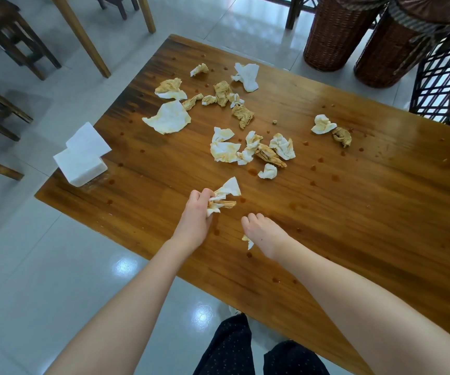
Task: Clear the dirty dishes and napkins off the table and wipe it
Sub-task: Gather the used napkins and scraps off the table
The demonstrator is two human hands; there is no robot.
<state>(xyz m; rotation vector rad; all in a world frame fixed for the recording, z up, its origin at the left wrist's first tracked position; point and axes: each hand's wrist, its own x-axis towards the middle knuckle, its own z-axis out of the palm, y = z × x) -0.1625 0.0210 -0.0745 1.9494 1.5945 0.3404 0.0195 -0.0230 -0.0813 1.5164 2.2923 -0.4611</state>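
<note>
Several crumpled, sauce-stained napkins [225,148] lie scattered over the middle and far part of the wooden table [367,212]. My left hand [195,216] grips a bunch of stained napkins [225,197] just above the near part of the table. My right hand [260,231] has its fingers curled over a small napkin scrap [247,240] that peeks out beneath it near the table's front edge. Brown sauce drops dot the tabletop.
A stack of clean white napkins [83,158] sits at the table's left corner. Two wicker baskets [334,33] stand on the floor beyond the far edge. A dark lattice chair [445,77] is at the right, wooden stools and table legs at the left.
</note>
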